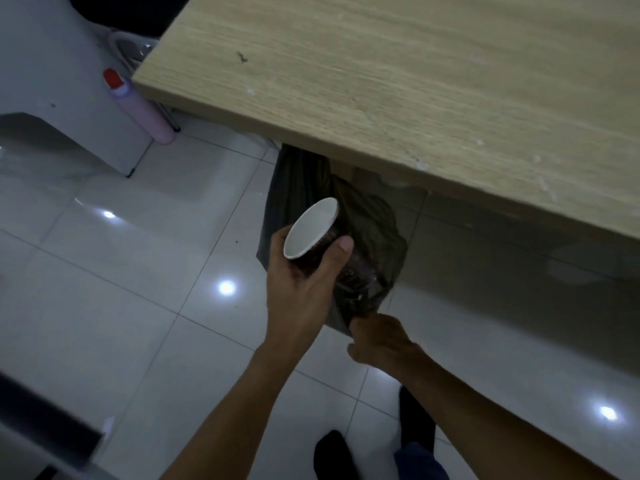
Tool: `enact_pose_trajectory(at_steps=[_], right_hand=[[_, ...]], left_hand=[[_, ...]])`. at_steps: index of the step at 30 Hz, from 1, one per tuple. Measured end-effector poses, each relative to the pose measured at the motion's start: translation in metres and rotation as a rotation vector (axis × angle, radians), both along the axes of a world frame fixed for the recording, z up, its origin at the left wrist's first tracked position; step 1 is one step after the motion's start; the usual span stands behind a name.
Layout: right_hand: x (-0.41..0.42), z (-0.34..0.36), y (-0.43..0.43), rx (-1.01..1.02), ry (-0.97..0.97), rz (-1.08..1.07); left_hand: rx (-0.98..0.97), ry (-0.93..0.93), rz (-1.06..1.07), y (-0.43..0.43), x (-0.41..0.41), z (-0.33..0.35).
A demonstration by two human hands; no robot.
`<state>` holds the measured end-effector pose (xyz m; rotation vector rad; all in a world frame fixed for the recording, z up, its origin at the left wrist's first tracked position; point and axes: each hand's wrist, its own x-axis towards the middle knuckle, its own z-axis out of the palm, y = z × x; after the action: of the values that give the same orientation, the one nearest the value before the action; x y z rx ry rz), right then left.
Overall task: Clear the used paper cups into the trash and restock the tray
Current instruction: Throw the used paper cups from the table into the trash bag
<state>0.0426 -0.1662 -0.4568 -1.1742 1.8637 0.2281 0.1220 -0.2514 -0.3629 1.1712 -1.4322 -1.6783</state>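
Black trash bag [374, 220] sits under the table [415, 81] edge — right hand [381, 337] pinches its rim, likely holding the mouth open, while left hand [301, 289] grips the paper cup [310, 230] just above it.

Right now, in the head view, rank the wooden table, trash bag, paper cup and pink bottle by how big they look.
1. wooden table
2. trash bag, partly hidden under it
3. paper cup and pink bottle: about alike; the cup is nearer the camera, so I won't rank them.
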Motion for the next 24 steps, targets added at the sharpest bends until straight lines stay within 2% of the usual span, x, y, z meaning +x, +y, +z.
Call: enact_pose_trajectory(at_steps=[2, 5, 10, 14, 19, 24], right_hand=[[0.007, -0.009, 0.015, 0.05, 0.006, -0.01], [0.013, -0.019, 0.036, 0.07, 0.025, -0.061], [0.013, -0.014, 0.046, -0.062, 0.114, -0.204], [0.009, -0.006, 0.053, -0.171, 0.149, -0.271], [0.011, 0.009, 0.064, -0.209, 0.137, -0.251], [0.011, 0.022, 0.073, -0.246, 0.148, -0.244]], left_hand=[[0.018, -0.058, 0.003, 0.0, -0.008, -0.009], [-0.139, -0.259, 0.006, 0.0, -0.013, -0.023], [-0.366, -0.57, 0.064, -0.005, -0.009, -0.036], [-0.43, -0.765, 0.109, -0.015, -0.011, -0.03], [-0.458, -0.979, -0.035, -0.023, -0.013, -0.024], [-0.721, -1.215, -0.278, -0.023, 0.007, -0.028]])
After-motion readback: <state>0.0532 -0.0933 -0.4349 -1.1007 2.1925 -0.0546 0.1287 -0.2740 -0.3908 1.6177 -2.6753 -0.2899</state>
